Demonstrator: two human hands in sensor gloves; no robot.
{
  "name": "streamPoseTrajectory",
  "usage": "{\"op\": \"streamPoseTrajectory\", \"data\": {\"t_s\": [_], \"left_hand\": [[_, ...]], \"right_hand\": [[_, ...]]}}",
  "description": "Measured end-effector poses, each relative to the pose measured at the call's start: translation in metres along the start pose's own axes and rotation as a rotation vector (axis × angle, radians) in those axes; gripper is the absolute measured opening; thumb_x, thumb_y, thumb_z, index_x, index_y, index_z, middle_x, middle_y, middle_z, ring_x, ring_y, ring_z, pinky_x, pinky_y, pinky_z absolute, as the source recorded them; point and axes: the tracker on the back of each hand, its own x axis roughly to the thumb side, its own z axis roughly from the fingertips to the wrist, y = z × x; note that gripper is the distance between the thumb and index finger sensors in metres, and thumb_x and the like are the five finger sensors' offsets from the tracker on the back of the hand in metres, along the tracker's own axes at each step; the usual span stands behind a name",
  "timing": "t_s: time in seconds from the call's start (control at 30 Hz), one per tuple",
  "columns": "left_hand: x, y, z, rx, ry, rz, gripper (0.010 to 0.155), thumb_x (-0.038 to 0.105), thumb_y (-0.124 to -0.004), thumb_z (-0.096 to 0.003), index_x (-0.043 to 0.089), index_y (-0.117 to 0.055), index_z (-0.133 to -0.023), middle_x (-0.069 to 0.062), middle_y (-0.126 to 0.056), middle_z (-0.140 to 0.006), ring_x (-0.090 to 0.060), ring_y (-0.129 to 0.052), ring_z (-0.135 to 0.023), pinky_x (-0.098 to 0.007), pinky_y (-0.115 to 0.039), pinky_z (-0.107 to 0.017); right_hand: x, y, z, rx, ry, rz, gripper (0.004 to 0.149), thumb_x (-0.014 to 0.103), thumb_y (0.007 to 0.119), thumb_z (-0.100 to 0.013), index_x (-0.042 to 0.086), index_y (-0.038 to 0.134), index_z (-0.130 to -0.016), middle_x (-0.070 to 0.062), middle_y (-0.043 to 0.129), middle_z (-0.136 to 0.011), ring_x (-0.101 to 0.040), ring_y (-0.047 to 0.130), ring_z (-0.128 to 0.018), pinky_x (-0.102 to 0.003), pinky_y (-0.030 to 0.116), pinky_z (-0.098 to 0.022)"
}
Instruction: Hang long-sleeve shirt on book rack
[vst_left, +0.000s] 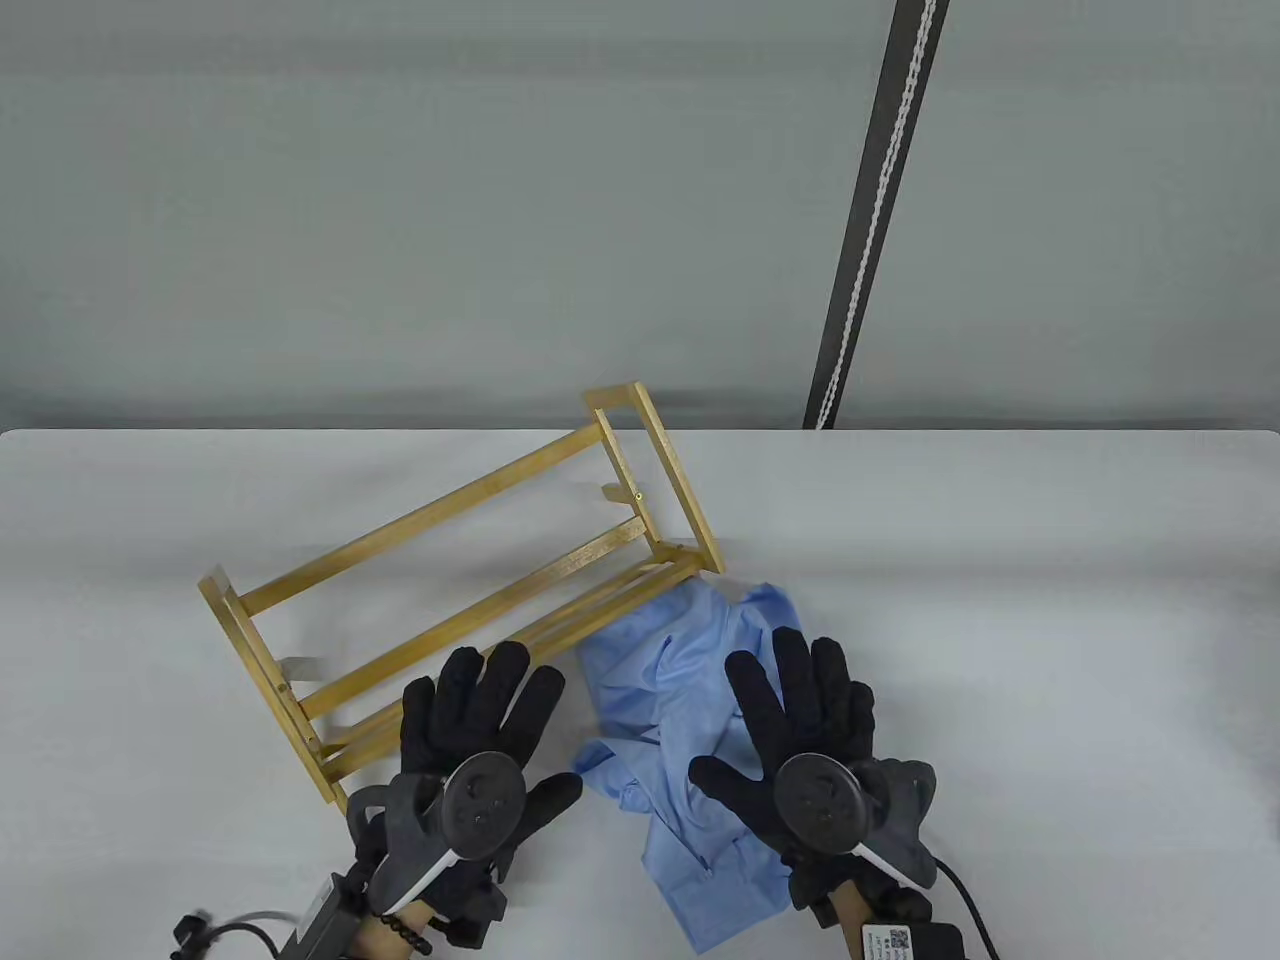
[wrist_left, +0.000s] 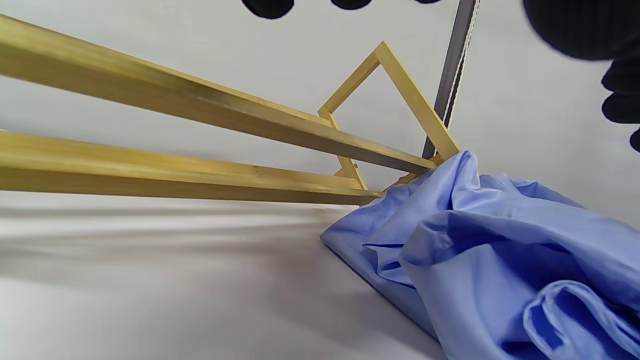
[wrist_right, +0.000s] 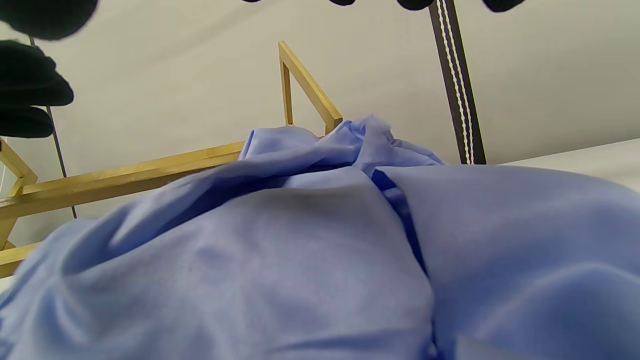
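Blue long-sleeve shirt (vst_left: 690, 720) lies crumpled on the surface (vst_left: 1050, 620) against the wooden book rack (vst_left: 450, 590), my right hand (vst_left: 810, 740) spread flat over it, apparently resting, my left hand (vst_left: 470, 740) spread open beside it, gripping nothing.
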Motion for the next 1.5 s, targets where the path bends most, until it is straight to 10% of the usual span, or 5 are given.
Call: {"op": "streamPoseTrajectory", "data": {"t_s": [0.37, 0.67, 1.17, 1.5], "left_hand": [[-0.001, 0.0, 0.003, 0.008, -0.013, 0.001, 0.093, 0.081, -0.068, -0.0227, 0.062, -0.031, -0.106, 0.021, -0.029, -0.13, -0.029, -0.044, -0.123, -0.06, -0.041, -0.088], [0.002, -0.002, 0.003, -0.006, -0.031, 0.0, 0.093, 0.081, -0.068, -0.0229, 0.062, -0.031, -0.106, 0.021, -0.029, -0.13, -0.029, -0.044, -0.123, -0.061, -0.042, -0.088], [0.005, -0.005, 0.002, -0.024, -0.035, -0.006, 0.092, 0.08, -0.068, -0.0235, 0.062, -0.031, -0.106, 0.021, -0.029, -0.13, -0.029, -0.045, -0.123, -0.061, -0.042, -0.088], [0.007, -0.004, 0.002, -0.017, -0.041, -0.004, 0.092, 0.08, -0.068, -0.0237, 0.062, -0.03, -0.106, 0.021, -0.029, -0.13, -0.029, -0.045, -0.122, -0.06, -0.043, -0.088]], "right_hand": [[0.006, 0.011, -0.004, 0.069, 0.004, 0.052, 0.095, 0.079, 0.07, -0.037, 0.037, 0.029, -0.112, -0.02, 0.024, -0.121, -0.06, 0.03, -0.107, -0.081, 0.045, -0.064], [0.007, 0.083, -0.009, 0.491, 0.051, 0.251, 0.095, 0.081, 0.072, -0.035, 0.048, 0.021, -0.108, -0.019, 0.012, -0.119, -0.067, 0.035, -0.102, -0.078, 0.06, -0.061], [0.012, 0.079, -0.012, 0.428, 0.088, 0.17, 0.081, 0.065, 0.086, -0.038, 0.049, 0.042, -0.105, -0.016, 0.036, -0.12, -0.057, 0.063, -0.1, -0.065, 0.072, -0.062], [0.014, 0.074, -0.011, 0.267, 0.037, 0.149, 0.063, 0.042, 0.096, -0.04, 0.046, 0.063, -0.094, -0.011, 0.071, -0.103, -0.034, 0.098, -0.07, -0.036, 0.092, -0.037]]}}
